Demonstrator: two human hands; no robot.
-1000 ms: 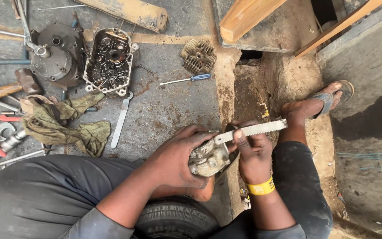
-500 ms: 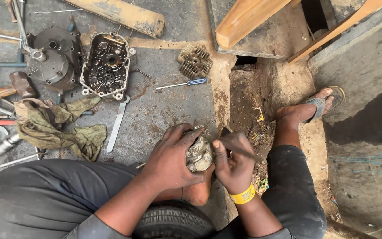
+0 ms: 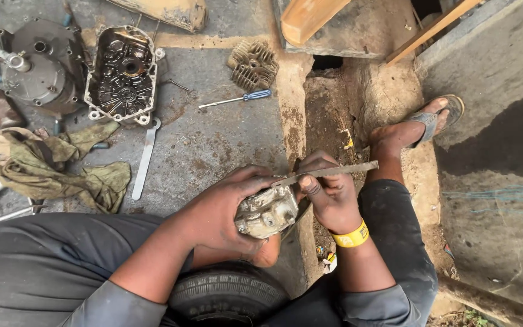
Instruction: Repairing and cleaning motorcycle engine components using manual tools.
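The left hand (image 3: 222,209) wraps from the left and above around a small grimy metal engine part (image 3: 266,212), fingers curled shut on it, so that the part sits in the palm with its pale right face bare, held over the person's lap just above a black tyre (image 3: 228,297). The right hand (image 3: 328,194), with a yellow wristband (image 3: 351,235) on its wrist, is closed on a thin flat metal blade (image 3: 328,172); the blade runs nearly level from the top edge of the part out to the right past the knuckles, and its left tip touches or lies just at the part's upper rim, with the thumb pressed close beside that end. Half a second ago the blade was hardly to be seen, tucked in between the two hands and pointing steeply; now it is laid out flat and long to the right, much as it lay a second ago, and the hands sit slightly lower and more to the right in the view. On the concrete floor beyond the hands lie a blue-handled screwdriver (image 3: 237,99), a finned cylinder head (image 3: 253,63), an open engine casing (image 3: 122,72), a flat spanner (image 3: 145,158) and a crumpled olive rag (image 3: 62,166), all well apart from the hands. A sandalled foot (image 3: 416,124) rests to the right by the earth-filled gap.
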